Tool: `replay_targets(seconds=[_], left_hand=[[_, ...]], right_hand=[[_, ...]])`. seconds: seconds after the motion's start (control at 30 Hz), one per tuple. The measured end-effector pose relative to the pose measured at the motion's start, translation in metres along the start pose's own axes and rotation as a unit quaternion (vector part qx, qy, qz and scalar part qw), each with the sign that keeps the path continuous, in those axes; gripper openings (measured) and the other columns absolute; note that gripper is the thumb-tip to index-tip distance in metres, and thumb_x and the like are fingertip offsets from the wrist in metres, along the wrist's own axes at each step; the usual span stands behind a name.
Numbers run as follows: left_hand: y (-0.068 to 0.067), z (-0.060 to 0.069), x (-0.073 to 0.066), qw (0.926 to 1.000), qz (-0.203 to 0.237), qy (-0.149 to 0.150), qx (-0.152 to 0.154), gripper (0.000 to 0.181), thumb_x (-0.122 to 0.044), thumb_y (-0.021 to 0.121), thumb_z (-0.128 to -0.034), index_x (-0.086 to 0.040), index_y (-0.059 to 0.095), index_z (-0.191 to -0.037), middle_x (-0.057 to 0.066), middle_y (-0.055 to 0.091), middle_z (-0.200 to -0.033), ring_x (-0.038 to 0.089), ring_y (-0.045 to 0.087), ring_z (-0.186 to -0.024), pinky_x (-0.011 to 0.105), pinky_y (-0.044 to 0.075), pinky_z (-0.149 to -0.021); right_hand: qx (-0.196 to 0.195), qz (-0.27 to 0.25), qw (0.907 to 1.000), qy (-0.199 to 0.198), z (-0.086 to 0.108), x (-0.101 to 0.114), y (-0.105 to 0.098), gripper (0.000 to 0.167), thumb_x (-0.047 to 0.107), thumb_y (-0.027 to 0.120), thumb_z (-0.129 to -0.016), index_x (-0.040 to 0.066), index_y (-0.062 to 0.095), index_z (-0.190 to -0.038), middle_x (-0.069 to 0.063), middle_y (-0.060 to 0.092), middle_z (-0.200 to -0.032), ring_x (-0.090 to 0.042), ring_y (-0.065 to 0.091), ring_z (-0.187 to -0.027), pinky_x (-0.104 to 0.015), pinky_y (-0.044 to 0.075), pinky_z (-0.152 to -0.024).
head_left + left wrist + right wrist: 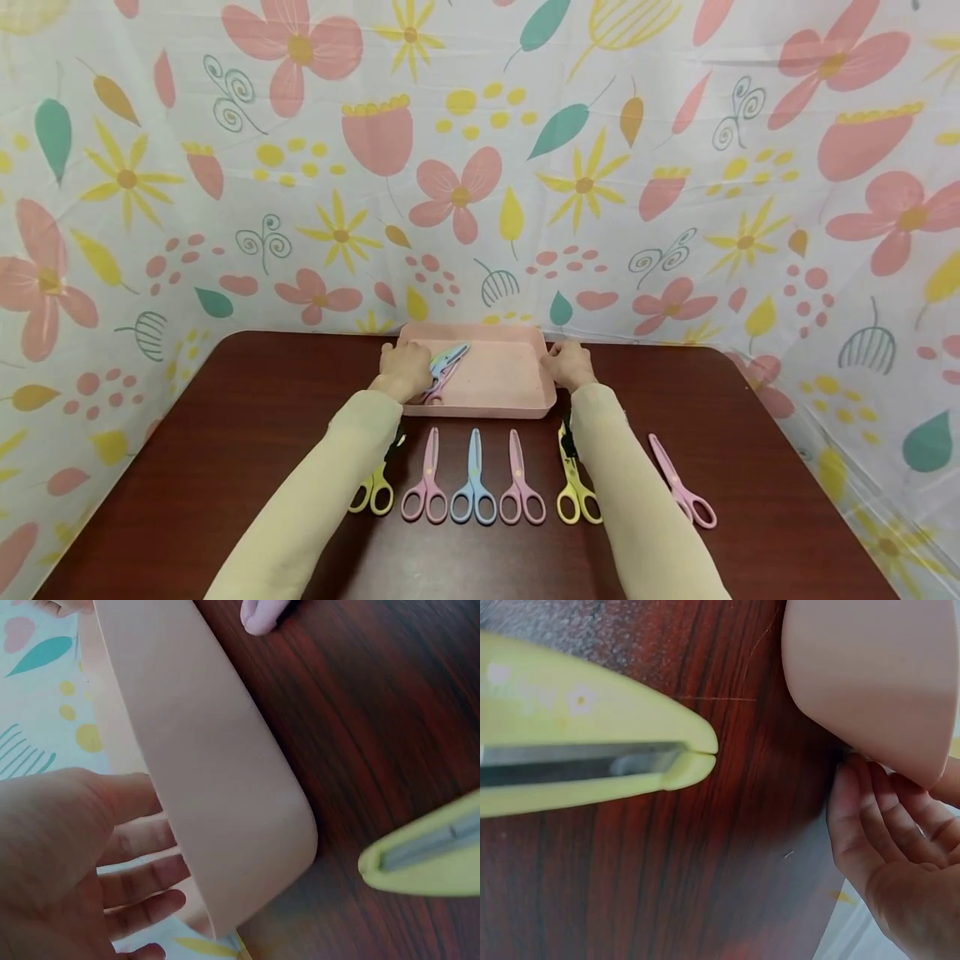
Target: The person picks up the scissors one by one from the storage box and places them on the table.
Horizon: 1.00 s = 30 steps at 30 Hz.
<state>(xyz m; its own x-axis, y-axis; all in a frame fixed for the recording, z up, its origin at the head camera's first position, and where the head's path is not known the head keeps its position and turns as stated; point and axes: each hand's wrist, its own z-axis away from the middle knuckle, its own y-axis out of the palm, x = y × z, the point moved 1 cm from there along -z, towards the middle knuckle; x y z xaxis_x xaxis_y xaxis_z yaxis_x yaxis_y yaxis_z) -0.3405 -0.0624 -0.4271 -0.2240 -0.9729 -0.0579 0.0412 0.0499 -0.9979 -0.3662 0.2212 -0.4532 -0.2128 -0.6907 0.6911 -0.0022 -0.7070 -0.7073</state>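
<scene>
Across the brown counter (262,417), near its far edge, sits a pink tray (510,375). The right grip (572,365) pinches its right wall. The left grip (403,368) reaches over its left edge, fingertips hidden; whether it grasps the scissors (450,358) just beside it, inside the tray, I cannot tell. Six scissors in a row (474,475) lie nearer the counter's front edge.

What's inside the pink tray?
Scissors with blue and pink parts lie toward the left end of the pink tray. The left hand covers some of that end, so I can't tell how many there are.
</scene>
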Motion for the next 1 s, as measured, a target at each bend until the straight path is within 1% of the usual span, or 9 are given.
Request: replay_targets(seconds=[0.13,0.2,0.3,0.43,0.6,0.7,0.8,0.9,1.0], left_hand=[[0.001,-0.003,-0.003,0.9999,-0.006,-0.006,0.006,0.010,-0.018,0.065,-0.0894,-0.011,0.069,-0.095,0.009,0.063,-0.106,0.027,0.047,-0.108,0.051,0.034,-0.091],[0.001,-0.004,-0.003,0.9998,-0.004,-0.012,0.014,0.012,-0.018,0.065,-0.0895,-0.011,0.069,-0.098,0.009,0.062,-0.108,0.026,0.048,-0.107,0.051,0.034,-0.092],[0.002,-0.006,-0.003,0.9993,0.000,-0.022,0.031,0.012,-0.020,0.066,-0.0899,-0.011,0.068,-0.098,0.008,0.062,-0.108,0.025,0.051,-0.104,0.051,0.032,-0.093],[0.003,-0.009,-0.002,0.9984,0.008,-0.030,0.048,0.011,-0.022,0.068,-0.0886,-0.012,0.067,-0.095,0.006,0.063,-0.100,0.025,0.050,-0.099,0.051,0.032,-0.093],[0.004,-0.014,-0.004,0.9971,0.014,-0.040,0.064,0.015,-0.023,0.070,-0.0858,-0.012,0.067,-0.095,0.005,0.061,-0.091,0.026,0.048,-0.095,0.052,0.030,-0.091],[0.002,-0.012,-0.004,0.9969,0.013,-0.045,0.064,0.015,-0.022,0.069,-0.0852,-0.012,0.066,-0.095,0.005,0.061,-0.090,0.026,0.049,-0.095,0.052,0.030,-0.091],[-0.001,-0.009,-0.006,0.9976,0.013,-0.039,0.057,0.016,-0.023,0.069,-0.0852,-0.011,0.067,-0.096,0.005,0.062,-0.091,0.026,0.049,-0.097,0.052,0.030,-0.092],[0.000,-0.009,-0.004,0.9981,0.018,-0.037,0.047,0.020,-0.026,0.072,-0.0836,-0.011,0.068,-0.097,0.004,0.062,-0.090,0.025,0.050,-0.093,0.052,0.030,-0.092],[0.002,-0.011,-0.001,0.9983,0.022,-0.039,0.039,0.022,-0.029,0.075,-0.0809,-0.012,0.068,-0.093,0.003,0.061,-0.087,0.023,0.052,-0.087,0.051,0.030,-0.092]], right_hand=[[-0.003,-0.005,1.0000,-0.001,0.000,0.000,0.000,0.017,0.013,0.056,-0.094,0.001,0.061,-0.083,-0.019,0.057,-0.090,-0.025,0.062,-0.068,-0.030,0.052,-0.054],[-0.003,-0.003,1.0000,-0.001,0.001,0.000,0.000,0.017,0.013,0.056,-0.094,0.001,0.061,-0.084,-0.018,0.057,-0.089,-0.025,0.062,-0.068,-0.030,0.051,-0.054],[0.000,0.001,1.0000,0.003,0.001,0.000,0.001,0.017,0.014,0.055,-0.094,0.001,0.061,-0.085,-0.017,0.057,-0.088,-0.024,0.060,-0.069,-0.029,0.050,-0.055],[-0.005,0.006,1.0000,-0.001,0.002,0.000,0.002,0.017,0.013,0.055,-0.093,0.001,0.061,-0.083,-0.016,0.057,-0.087,-0.023,0.059,-0.068,-0.028,0.049,-0.054],[-0.013,-0.001,0.9998,-0.013,0.003,-0.002,0.001,0.016,0.012,0.056,-0.093,0.003,0.060,-0.081,-0.016,0.059,-0.086,-0.023,0.059,-0.068,-0.028,0.049,-0.053],[-0.009,-0.002,0.9998,-0.016,0.002,-0.001,0.002,0.016,0.013,0.056,-0.093,0.003,0.060,-0.081,-0.015,0.059,-0.087,-0.023,0.059,-0.068,-0.029,0.049,-0.054],[-0.007,0.002,0.9999,-0.015,0.001,-0.002,0.001,0.016,0.014,0.056,-0.093,0.003,0.059,-0.082,-0.015,0.058,-0.086,-0.023,0.058,-0.068,-0.029,0.049,-0.054],[-0.005,0.004,0.9999,-0.014,0.001,-0.003,0.001,0.016,0.015,0.055,-0.093,0.003,0.059,-0.083,-0.015,0.058,-0.085,-0.024,0.058,-0.068,-0.029,0.049,-0.054],[-0.004,0.005,0.9999,-0.010,0.001,-0.003,0.001,0.016,0.015,0.055,-0.092,0.003,0.059,-0.083,-0.014,0.057,-0.084,-0.023,0.058,-0.067,-0.028,0.048,-0.054]])
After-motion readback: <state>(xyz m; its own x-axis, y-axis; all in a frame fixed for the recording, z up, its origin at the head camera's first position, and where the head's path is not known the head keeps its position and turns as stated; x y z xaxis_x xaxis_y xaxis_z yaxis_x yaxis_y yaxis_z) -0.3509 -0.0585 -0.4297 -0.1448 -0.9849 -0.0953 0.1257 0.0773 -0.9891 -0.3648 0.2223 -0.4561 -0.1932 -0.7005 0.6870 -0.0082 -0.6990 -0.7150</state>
